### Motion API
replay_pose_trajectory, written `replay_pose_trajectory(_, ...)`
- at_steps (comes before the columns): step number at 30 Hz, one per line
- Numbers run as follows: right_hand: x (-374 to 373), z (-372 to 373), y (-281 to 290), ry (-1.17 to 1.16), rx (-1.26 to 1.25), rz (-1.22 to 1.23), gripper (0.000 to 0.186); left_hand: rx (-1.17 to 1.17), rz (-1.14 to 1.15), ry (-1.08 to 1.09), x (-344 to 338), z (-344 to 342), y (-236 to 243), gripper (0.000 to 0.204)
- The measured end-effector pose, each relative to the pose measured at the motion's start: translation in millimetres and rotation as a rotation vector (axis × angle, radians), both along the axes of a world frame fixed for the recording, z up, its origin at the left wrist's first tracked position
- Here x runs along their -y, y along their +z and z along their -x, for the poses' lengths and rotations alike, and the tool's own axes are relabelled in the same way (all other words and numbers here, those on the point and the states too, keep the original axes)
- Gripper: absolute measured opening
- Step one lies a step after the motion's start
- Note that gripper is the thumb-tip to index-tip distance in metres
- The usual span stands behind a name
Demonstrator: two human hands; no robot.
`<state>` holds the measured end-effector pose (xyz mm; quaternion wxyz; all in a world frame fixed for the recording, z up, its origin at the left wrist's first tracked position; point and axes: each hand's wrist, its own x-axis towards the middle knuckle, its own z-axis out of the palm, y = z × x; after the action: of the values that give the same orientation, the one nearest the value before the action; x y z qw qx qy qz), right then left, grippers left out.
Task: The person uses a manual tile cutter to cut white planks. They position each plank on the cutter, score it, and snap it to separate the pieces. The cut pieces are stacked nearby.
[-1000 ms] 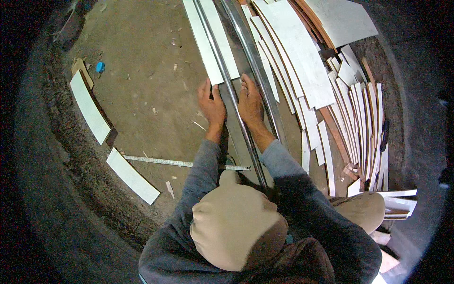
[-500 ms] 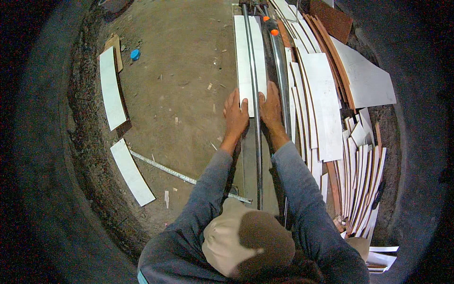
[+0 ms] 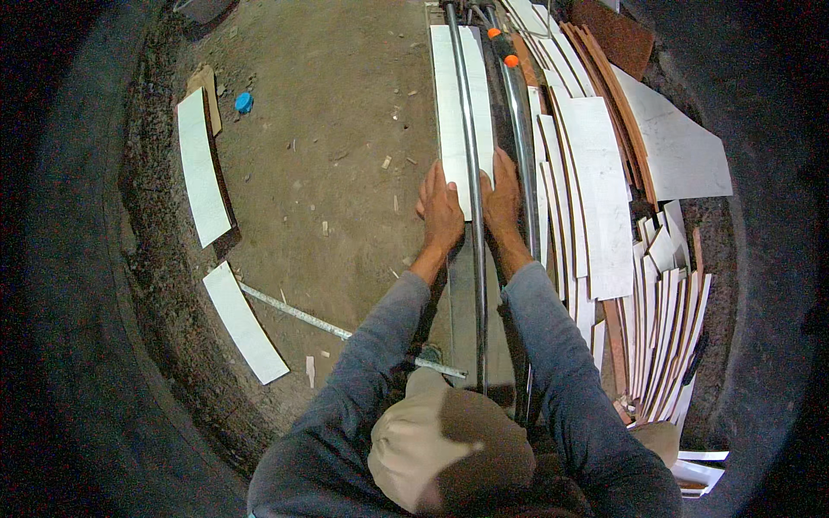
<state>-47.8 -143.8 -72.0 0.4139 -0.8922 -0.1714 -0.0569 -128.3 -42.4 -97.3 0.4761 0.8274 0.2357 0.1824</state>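
A long white tile strip (image 3: 449,104) lies flat on the bed of a manual tile cutter (image 3: 480,285), under its steel rails. At the tile's near end, my left hand (image 3: 442,211) holds the left edge, thumb on top and fingers along the side. Opposite it, my right hand (image 3: 503,198) grips the right edge, its thumb close to the rail. Part of the right fingertips is hidden against the tile. Two orange knobs (image 3: 511,61) show on the right rail near the far end.
Stacks of white tile strips (image 3: 600,198) stand close on the right, with more cut strips (image 3: 661,337) nearer me. Two loose tile strips (image 3: 204,168) lie on the dirt floor at left, near a blue cap (image 3: 243,103). A measuring rule (image 3: 302,315) stretches across the floor.
The whole view has shifted slightly. Both hands keep their hold on the tile, which rests in the same place on the cutter.
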Motion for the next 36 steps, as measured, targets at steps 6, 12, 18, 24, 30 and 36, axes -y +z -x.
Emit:
replay_pose_trajectory(6,0.2,5.2,-5.1,-0.017,0.091,0.025,0.053,0.06,0.023,-0.014,1.9,4.1,3.2,0.057)
replay_pose_trajectory(12,-2.0,1.3,-8.2,-0.039,0.077,0.11,0.054,0.068,0.035,0.003,0.7,-1.4,-2.0,0.059)
replay_pose_trajectory(18,-2.4,-2.2,-2.1,-0.013,0.039,0.047,0.054,0.076,0.027,-0.008,-2.3,-3.9,-3.9,0.061)
replay_pose_trajectory(24,0.9,-4.9,-4.6,0.033,0.05,-0.029,0.049,0.097,0.042,-0.029,-2.9,7.1,-3.2,0.057)
replay_pose_trajectory(30,2.1,-9.6,-8.0,0.013,0.015,-0.057,0.044,0.115,0.142,-0.066,10.1,60.9,6.3,0.044)
replay_pose_trajectory(36,10.9,23.2,5.0,-0.045,-0.028,-0.003,0.043,0.064,0.158,0.061,28.3,77.5,13.0,0.041)
